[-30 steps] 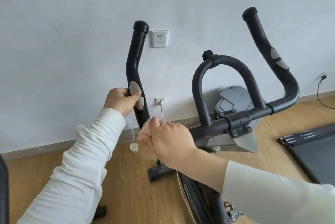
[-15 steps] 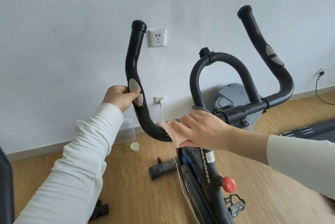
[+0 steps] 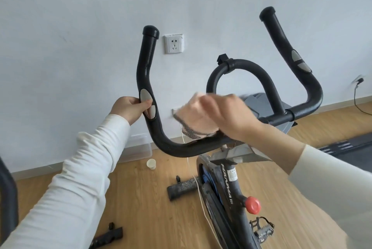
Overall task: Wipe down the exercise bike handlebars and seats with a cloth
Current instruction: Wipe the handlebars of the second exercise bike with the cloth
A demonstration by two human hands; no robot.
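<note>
The exercise bike's black handlebars [image 3: 181, 149] fill the middle of the head view, with two upright horns and a central loop. My left hand [image 3: 128, 108] grips the left horn beside its grey sensor pads. My right hand [image 3: 217, 115] is blurred with motion and holds a pinkish cloth [image 3: 190, 128] with a grey patterned edge. The cloth hangs just above the horizontal bar, left of the stem. The bike frame [image 3: 229, 180] with its red knob [image 3: 252, 204] drops below. No seat is in view.
A white wall with a socket [image 3: 174, 43] stands behind the bike. On the wooden floor lie a paper cup [image 3: 151, 163], a clear plastic box [image 3: 138, 148], the bike's front foot [image 3: 184, 187] and a dark treadmill [image 3: 350, 149] at right. A thin white cord [image 3: 198, 186] hangs down.
My right hand has lifted the cloth off the lower left bend and moved it up and right toward the centre. My left hand keeps its grip on the left horn.
</note>
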